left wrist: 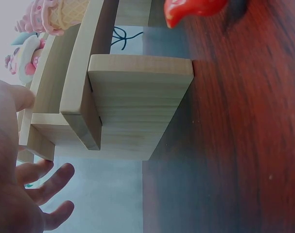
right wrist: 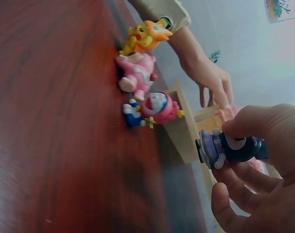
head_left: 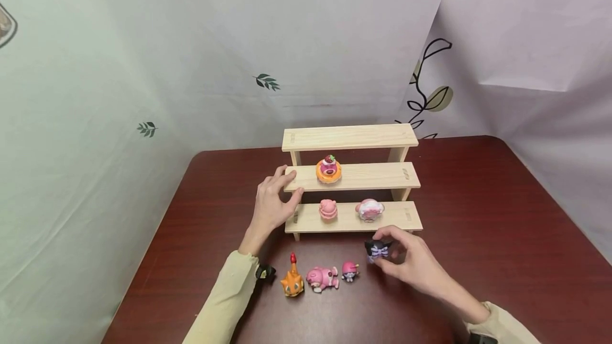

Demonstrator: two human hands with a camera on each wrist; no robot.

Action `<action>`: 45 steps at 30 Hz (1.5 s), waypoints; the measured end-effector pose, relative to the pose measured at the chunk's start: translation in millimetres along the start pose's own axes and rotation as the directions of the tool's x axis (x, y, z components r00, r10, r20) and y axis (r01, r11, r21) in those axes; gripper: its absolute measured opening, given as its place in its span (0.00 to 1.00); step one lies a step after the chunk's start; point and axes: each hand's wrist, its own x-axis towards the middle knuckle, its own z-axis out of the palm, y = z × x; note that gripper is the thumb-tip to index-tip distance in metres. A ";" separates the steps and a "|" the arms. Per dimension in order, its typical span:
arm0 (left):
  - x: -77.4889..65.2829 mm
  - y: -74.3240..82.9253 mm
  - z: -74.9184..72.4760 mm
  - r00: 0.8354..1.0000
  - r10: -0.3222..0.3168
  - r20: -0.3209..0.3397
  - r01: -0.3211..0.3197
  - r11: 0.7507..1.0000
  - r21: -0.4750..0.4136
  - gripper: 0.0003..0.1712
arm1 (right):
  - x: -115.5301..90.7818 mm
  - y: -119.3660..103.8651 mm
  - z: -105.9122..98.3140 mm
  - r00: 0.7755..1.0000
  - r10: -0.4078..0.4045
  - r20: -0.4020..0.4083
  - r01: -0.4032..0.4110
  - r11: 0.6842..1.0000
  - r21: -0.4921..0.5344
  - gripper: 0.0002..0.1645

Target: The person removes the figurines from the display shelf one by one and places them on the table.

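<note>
In the lower right of the head view, the right hand [head_left: 415, 263] is pinching a dark figurine with a purple bow [head_left: 377, 249], thumb and fingers clamped on it, just in front of the wooden stand [head_left: 351, 136]. Left of centre, the left hand [head_left: 272, 205] is gripping the left end of the stand's middle step between thumb and fingers. An orange figurine [head_left: 292, 283], a pink figurine [head_left: 320, 278] and a small pink-hooded figurine [head_left: 350, 269] are forming a row on the table [head_left: 483, 227] at lower centre. A ring-shaped ornament [head_left: 329, 172] is sitting on the middle step; two pink ornaments [head_left: 328, 209] are standing on the bottom one.
</note>
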 end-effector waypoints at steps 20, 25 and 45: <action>0.3 0.4 0.9 1.000 -0.002 -0.006 0.002 1.000 -0.001 0.25 | -15.2 6.8 14.1 0.997 0.063 0.038 -0.065 0.997 0.042 0.32; 0.1 0.6 0.8 1.000 0.002 -0.009 -0.003 1.000 -0.005 0.25 | -18.4 10.1 16.6 0.997 0.071 0.038 -0.073 0.996 0.045 0.31; -0.2 0.6 0.4 1.000 -0.006 -0.001 0.006 1.000 -0.006 0.25 | -22.1 16.9 23.8 0.997 0.055 0.045 -0.057 0.998 0.033 0.30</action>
